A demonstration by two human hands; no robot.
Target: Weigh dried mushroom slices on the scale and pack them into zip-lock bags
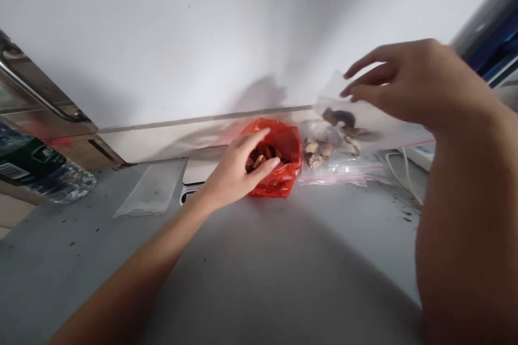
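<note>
A red plastic bag (289, 172) stands open near the wall, with brown and dark dried pieces (265, 157) inside. My left hand (238, 167) is at its mouth, thumb and fingers apart, with nothing visible between them. Higher on the right, my right hand (400, 81) pinches the upper edge of a clear zip bag (332, 94). A few dark brown pieces (343, 118) show in that bag, which is blurred. Just below it lie other filled zip bags (319, 152), holding pale brown slices.
Left of the red bag sits a small kitchen scale (198, 166), partly behind my left hand. A flat translucent bag (149, 191) lies beside it. A large water bottle (44, 164) is at the left edge. A white cable (400, 178) runs at the right. The wall (182, 38) closes the back.
</note>
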